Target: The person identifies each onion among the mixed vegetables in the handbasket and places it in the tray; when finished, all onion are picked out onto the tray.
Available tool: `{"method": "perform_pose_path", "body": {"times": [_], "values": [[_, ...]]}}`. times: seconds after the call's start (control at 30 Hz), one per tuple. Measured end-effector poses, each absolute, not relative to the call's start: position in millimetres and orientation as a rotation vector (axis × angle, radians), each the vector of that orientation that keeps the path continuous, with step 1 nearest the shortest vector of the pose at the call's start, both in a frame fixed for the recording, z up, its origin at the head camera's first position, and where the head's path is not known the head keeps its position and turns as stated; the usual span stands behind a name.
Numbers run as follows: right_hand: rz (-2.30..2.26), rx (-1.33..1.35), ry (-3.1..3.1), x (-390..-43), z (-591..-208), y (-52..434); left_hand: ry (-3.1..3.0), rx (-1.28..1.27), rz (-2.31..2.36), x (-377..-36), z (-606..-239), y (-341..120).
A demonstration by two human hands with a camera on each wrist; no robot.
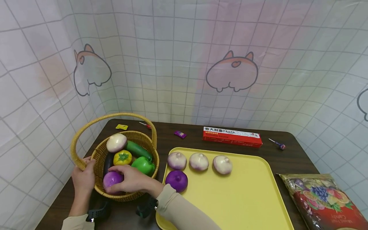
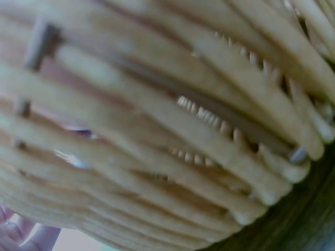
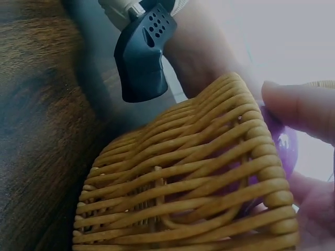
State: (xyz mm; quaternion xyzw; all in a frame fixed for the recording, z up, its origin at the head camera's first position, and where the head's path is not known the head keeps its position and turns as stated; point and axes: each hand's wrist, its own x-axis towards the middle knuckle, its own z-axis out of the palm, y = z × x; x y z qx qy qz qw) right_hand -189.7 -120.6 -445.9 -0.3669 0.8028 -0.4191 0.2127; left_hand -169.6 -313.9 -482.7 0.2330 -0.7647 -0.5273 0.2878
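Head view: right hand (image 1: 130,180) around purple onion (image 1: 112,179) in basket (image 1: 100,153).

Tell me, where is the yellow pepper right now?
In the head view, the yellow pepper sits in the wicker basket on the table's left side, between the white onion and the green pepper, just behind the right hand.

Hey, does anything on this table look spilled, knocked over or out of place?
Nothing stands out. The basket sits upright with its vegetables inside, four onions rest in the yellow tray, and the pasta box lies flat. Nothing looks spilled or damaged.
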Motion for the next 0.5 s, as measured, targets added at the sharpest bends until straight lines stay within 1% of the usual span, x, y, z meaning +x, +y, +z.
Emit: {"method": "perform_pose_path", "body": {"times": [0.23,0.5], "values": [[-1.253,-0.995,2.259,-185.2,-447.8,-118.4,-2.030,0.625,-1.411,-169.4,-482.2,-313.0],[-1.482,-1.071,2.195,-181.8,-449.0,-111.7,-2.055,0.652,-1.406,-169.9,-483.4,-314.6]]}}
